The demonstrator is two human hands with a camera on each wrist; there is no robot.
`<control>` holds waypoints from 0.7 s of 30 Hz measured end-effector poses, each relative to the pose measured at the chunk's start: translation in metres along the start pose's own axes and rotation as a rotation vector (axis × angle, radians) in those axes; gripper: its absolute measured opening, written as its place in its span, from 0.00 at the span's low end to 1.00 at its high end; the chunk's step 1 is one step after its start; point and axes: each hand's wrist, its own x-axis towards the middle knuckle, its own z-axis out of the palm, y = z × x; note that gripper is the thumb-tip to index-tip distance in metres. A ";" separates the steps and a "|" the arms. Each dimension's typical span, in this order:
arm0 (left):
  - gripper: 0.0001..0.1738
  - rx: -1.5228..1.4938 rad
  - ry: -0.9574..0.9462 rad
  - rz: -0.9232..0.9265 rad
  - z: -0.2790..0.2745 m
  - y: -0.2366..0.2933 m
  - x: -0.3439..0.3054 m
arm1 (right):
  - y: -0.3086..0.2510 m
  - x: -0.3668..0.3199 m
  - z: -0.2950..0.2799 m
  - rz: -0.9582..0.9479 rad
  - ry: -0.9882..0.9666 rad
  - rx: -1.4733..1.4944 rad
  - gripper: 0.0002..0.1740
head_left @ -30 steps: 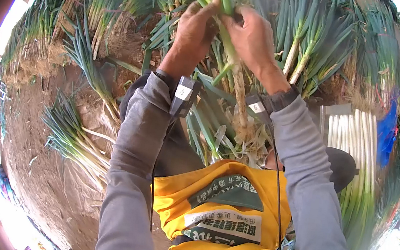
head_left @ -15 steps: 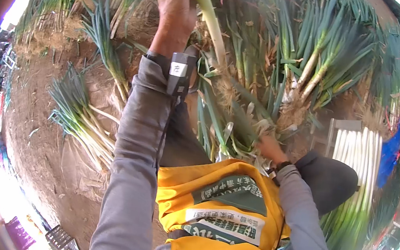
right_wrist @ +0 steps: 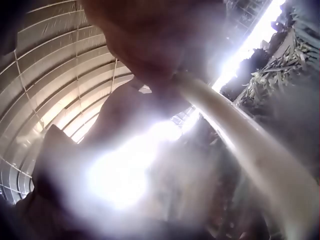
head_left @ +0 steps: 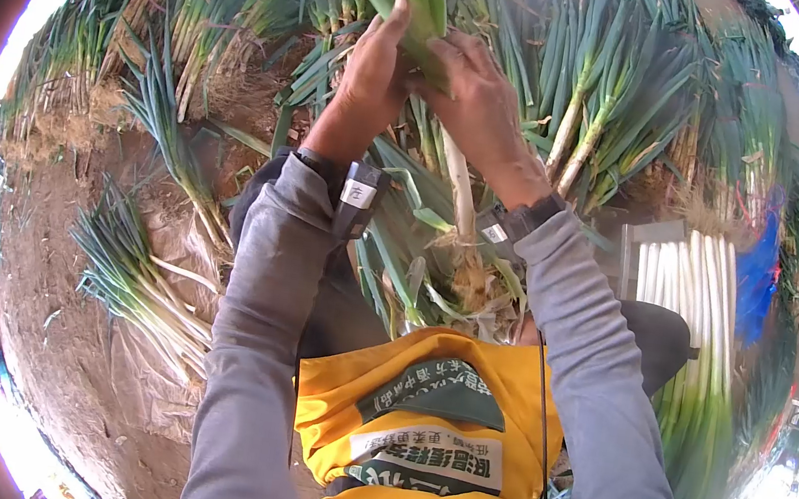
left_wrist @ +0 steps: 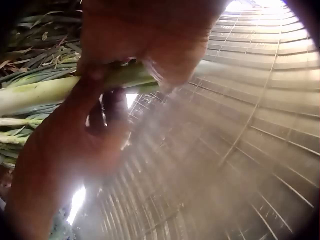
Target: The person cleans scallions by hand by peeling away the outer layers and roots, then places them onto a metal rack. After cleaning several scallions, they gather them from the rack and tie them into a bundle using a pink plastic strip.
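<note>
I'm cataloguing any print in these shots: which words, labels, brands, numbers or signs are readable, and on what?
"低温": apron, upside down; the characters after it are uncertain.
"更柔更": smaller print on the apron, also upside down.
"左": left wrist label, as best I can read it.
Too small or blurred: right wrist label and the apron's green patch. I can read no brand or number.

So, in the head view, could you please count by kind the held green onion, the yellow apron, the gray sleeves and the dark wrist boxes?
Held green onion: 1
Yellow apron: 1
Gray sleeves: 2
Dark wrist boxes: 2
Total: 6
</note>
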 end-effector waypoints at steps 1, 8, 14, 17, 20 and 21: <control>0.27 -0.064 -0.106 -0.108 0.000 0.003 -0.002 | 0.003 -0.001 -0.001 0.004 -0.006 -0.002 0.30; 0.32 0.058 -0.172 -0.069 -0.003 -0.012 0.001 | 0.023 0.004 -0.018 0.419 -0.007 0.581 0.19; 0.19 -0.158 -0.251 0.028 0.008 -0.020 0.000 | 0.003 0.012 -0.021 0.456 -0.008 0.685 0.19; 0.18 -0.187 -0.163 0.097 0.010 -0.021 -0.002 | 0.002 0.015 -0.017 0.476 0.022 0.691 0.18; 0.16 -0.160 -0.161 0.134 0.008 -0.016 -0.003 | -0.001 0.020 -0.022 0.443 0.012 0.807 0.21; 0.16 -0.161 -0.157 0.134 0.006 -0.014 -0.003 | -0.002 0.020 -0.029 0.431 -0.042 0.797 0.21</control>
